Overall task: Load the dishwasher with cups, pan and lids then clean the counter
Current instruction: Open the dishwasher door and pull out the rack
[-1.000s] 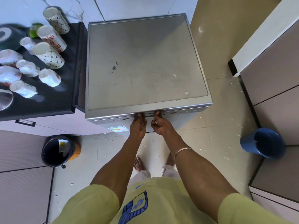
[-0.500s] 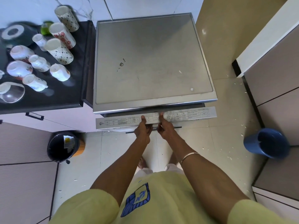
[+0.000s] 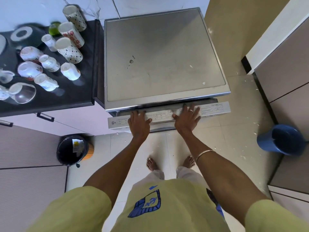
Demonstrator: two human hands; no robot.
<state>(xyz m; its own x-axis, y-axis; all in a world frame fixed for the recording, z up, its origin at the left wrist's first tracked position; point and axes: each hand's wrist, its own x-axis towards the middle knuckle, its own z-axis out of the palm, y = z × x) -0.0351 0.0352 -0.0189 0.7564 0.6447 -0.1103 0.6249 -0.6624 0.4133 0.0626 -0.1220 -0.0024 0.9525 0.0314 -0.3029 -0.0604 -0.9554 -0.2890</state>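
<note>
The steel dishwasher [image 3: 160, 61] stands in front of me with its door [image 3: 215, 109] tipped slightly outward at the top. My left hand [image 3: 138, 122] and my right hand [image 3: 188, 117] lie on the door's top edge, fingers hooked over its far side. To the left, the black counter [image 3: 80, 97] holds several cups: three tall patterned tumblers [image 3: 69, 50], small white cups [image 3: 70, 71], rounded floral cups [image 3: 30, 70] and a glass cup [image 3: 23, 93]. A dark pan [image 3: 25, 35] sits at the counter's back.
A black bin [image 3: 71, 149] stands on the floor at the left under the counter. A blue bucket [image 3: 282, 139] sits at the right beside grey cabinets [image 3: 287, 91]. My bare feet [image 3: 152, 164] stand on the pale tiled floor in front of the door.
The dishwasher door has come away from the body and tipped outward. My hands have moved apart along its top edge, from side by side at the middle to wide apart.
</note>
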